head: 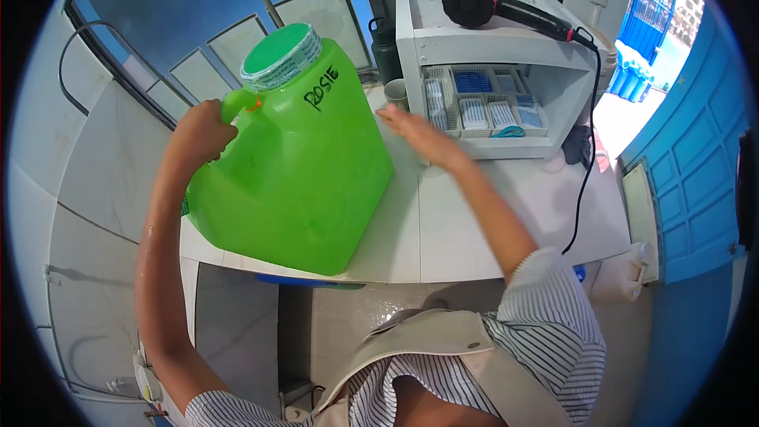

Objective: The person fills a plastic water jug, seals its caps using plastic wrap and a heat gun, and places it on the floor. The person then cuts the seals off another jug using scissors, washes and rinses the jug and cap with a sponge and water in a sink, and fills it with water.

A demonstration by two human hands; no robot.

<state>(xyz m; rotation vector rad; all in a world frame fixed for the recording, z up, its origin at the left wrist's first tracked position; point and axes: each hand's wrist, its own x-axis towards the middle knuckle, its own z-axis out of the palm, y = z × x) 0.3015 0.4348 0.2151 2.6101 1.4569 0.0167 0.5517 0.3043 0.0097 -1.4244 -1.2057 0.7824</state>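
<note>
A large green plastic jug stands on the white tiled counter in front of me. Its green cap is wrapped round the edge with printed tape, and the shoulder bears handwriting. My left hand is closed around the jug's handle at the upper left. My right hand, slightly blurred, is in the air to the right of the jug, fingers extended and holding nothing. A small cup is just beyond its fingertips.
A white shelf unit holds baskets of small packets, with a black and red hair dryer on top. Its cord hangs across the counter's right side. A dark bottle stands behind the cup. A blue door is at right.
</note>
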